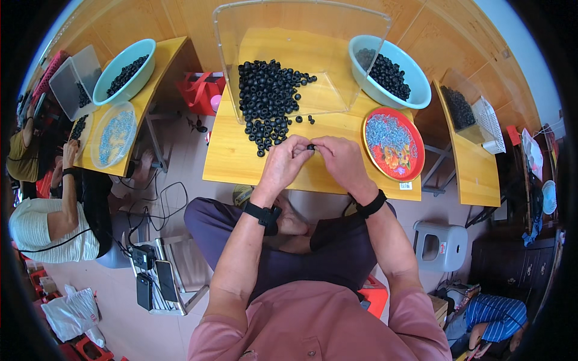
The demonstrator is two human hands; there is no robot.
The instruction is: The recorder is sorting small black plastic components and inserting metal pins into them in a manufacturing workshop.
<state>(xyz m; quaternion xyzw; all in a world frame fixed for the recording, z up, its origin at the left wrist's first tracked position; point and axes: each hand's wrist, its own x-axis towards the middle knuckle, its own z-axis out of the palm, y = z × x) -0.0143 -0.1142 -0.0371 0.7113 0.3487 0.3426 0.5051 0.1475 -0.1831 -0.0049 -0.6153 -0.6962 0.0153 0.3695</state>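
Note:
Over the near part of the yellow table [235,162], my left hand [282,162] and my right hand [342,161] meet fingertip to fingertip. Between them they pinch a small black ring-like part [310,147], partly covered by the fingers. Both hands are closed. Just beyond them a heap of similar black parts [265,93] spills out of a clear plastic box [349,99] lying with its opening toward me. To the right of my right hand is a red flowered tray [397,161], holding many small silvery-blue pieces [388,129] too tiny to make out.
A turquoise basin [370,87] of black parts stands at the table's far right. On the left, another person [54,225] works at a table with a similar basin [147,72]. A grey stool [439,245] and a metal stand with phones [162,280] flank me. Cables [159,201] cross the floor.

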